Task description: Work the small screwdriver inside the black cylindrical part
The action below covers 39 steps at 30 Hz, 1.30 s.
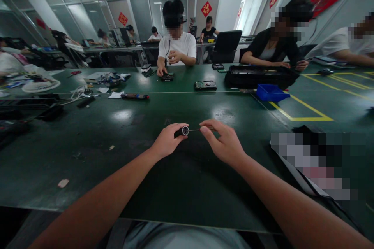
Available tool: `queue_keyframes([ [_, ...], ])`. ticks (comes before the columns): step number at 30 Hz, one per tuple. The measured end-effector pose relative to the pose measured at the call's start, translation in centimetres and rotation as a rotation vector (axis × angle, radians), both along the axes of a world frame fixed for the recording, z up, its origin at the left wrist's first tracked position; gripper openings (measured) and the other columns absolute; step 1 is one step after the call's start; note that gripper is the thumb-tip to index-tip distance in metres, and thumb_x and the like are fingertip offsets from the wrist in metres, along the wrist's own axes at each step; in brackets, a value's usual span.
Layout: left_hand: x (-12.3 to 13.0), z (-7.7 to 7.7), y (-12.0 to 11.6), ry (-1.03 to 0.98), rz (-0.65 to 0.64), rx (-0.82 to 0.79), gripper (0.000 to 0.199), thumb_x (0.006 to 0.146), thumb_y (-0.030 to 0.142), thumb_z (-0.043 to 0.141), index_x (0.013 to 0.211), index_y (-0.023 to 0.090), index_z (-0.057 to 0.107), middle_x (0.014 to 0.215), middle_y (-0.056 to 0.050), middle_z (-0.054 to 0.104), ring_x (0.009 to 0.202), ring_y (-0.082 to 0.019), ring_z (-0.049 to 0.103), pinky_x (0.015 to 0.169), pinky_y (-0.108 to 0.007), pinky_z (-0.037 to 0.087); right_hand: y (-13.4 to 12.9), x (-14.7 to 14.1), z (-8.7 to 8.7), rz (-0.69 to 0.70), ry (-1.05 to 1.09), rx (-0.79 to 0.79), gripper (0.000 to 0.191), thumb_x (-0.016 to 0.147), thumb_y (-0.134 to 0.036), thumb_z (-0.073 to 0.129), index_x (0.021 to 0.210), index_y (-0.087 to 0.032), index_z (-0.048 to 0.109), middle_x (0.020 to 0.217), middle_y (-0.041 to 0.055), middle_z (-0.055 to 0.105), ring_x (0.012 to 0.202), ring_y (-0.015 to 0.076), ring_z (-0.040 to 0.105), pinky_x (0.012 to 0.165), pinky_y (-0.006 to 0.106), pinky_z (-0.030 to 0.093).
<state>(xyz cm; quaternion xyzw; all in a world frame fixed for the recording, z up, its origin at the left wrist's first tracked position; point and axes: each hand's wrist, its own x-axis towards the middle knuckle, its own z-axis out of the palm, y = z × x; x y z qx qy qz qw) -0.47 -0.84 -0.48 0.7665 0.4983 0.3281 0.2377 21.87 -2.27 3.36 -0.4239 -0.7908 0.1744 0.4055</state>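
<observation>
My left hand point(169, 140) is closed around a small dark cylinder with a silvery round rim point(185, 130), its open end turned partly toward me. In my right hand point(223, 138) the fingers pinch a screwdriver point(194, 130), and most of its handle is hidden by them. Its thin metal shaft points left, with the tip at the cylinder's rim. Whether the tip touches the rim or sits inside, I cannot tell. Both hands are above the green table point(163, 190), near its middle.
Beyond my hands lie a hard drive point(206, 85), a pen-shaped electric tool point(134, 96) and a blue bin point(271, 92). A long black casing point(260, 77) stands at the back right. Co-workers sit opposite, one handling a small device point(167, 76). Scraps and cables lie at left.
</observation>
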Motion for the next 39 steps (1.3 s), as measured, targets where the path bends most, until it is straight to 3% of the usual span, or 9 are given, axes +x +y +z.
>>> queue_keyframes([
  [4,0.0,0.1,-0.1,-0.006,-0.002,-0.008,0.040,0.089,0.022,0.068,0.128,0.026,0.063,0.126,-0.005,0.066,0.119,-0.024,0.058,0.108,-0.044,0.042,0.1,-0.1,0.0,-0.072,-0.028,-0.044,0.038,0.102,-0.042,0.040,0.092,-0.023,0.071,0.064,-0.0002,0.066,0.055,0.0164,0.061,0.056,0.029,0.043],
  [10,0.0,0.3,-0.2,-0.012,-0.010,-0.005,0.039,0.089,0.020,0.068,0.127,0.025,0.064,0.124,-0.004,0.067,0.117,-0.023,0.059,0.106,-0.041,0.043,0.1,0.0,-0.2,-0.050,-0.038,-0.008,0.032,0.098,-0.030,0.043,0.122,-0.020,0.061,0.080,0.0043,0.071,0.065,0.0198,0.064,0.063,0.032,0.046],
  [13,0.0,0.3,-0.2,-0.002,-0.004,-0.007,0.038,0.089,0.020,0.068,0.127,0.025,0.064,0.125,-0.004,0.066,0.117,-0.023,0.059,0.106,-0.041,0.043,0.0,0.0,0.0,-0.021,-0.052,-0.017,0.029,0.096,-0.027,0.044,0.118,-0.021,0.061,0.084,0.0050,0.072,0.072,0.0213,0.065,0.066,0.033,0.047],
  [18,0.0,0.2,-0.2,0.021,-0.026,-0.007,0.039,0.090,0.022,0.068,0.128,0.025,0.063,0.126,-0.004,0.066,0.119,-0.024,0.058,0.107,-0.043,0.042,-0.1,-0.1,0.1,-0.039,-0.029,-0.050,0.028,0.101,-0.033,0.038,0.112,-0.021,0.061,0.080,0.0041,0.070,0.068,0.0205,0.066,0.065,0.034,0.047],
  [21,0.1,0.3,-0.3,0.037,-0.026,-0.001,0.039,0.089,0.022,0.069,0.127,0.025,0.064,0.125,-0.005,0.067,0.117,-0.024,0.059,0.106,-0.043,0.042,-0.1,-0.2,-0.3,-0.073,0.066,-0.023,0.025,0.097,-0.030,0.046,0.118,-0.019,0.055,0.084,0.0054,0.071,0.076,0.0222,0.068,0.070,0.035,0.049],
  [24,0.2,0.5,-0.3,0.058,-0.018,0.015,0.040,0.088,0.020,0.070,0.127,0.025,0.064,0.122,-0.004,0.068,0.114,-0.024,0.060,0.104,-0.042,0.044,0.1,-0.4,-0.7,-0.052,0.213,-0.080,0.018,0.095,-0.033,0.053,0.107,-0.021,0.059,0.091,0.0071,0.072,0.085,0.0230,0.070,0.077,0.037,0.051],
  [28,0.4,0.5,-0.1,0.100,0.000,0.073,0.042,0.087,0.017,0.072,0.127,0.024,0.064,0.120,-0.004,0.070,0.111,-0.024,0.062,0.103,-0.042,0.044,0.5,-0.6,-1.2,-0.015,0.404,-0.197,0.020,0.096,-0.039,0.052,0.097,-0.022,0.063,0.084,0.0048,0.072,0.079,0.0207,0.069,0.075,0.036,0.053],
  [32,0.3,0.4,0.0,0.148,-0.086,0.150,0.040,0.089,0.020,0.070,0.128,0.026,0.063,0.125,-0.003,0.069,0.116,-0.023,0.060,0.105,-0.044,0.041,1.4,-0.6,-1.8,-0.085,0.531,-0.246,0.024,0.095,-0.043,0.052,0.091,-0.022,0.063,0.079,0.0031,0.068,0.073,0.0184,0.065,0.072,0.035,0.051],
  [39,0.2,0.7,-0.1,0.202,-0.084,0.136,0.041,0.091,0.023,0.068,0.130,0.030,0.061,0.129,-0.003,0.067,0.121,-0.024,0.057,0.114,-0.054,0.028,3.0,-0.2,-2.5,-0.059,0.889,-0.623,0.029,0.083,-0.049,0.065,0.078,-0.021,0.062,0.065,-0.0010,0.059,0.059,0.0153,0.057,0.063,0.033,0.051],
])
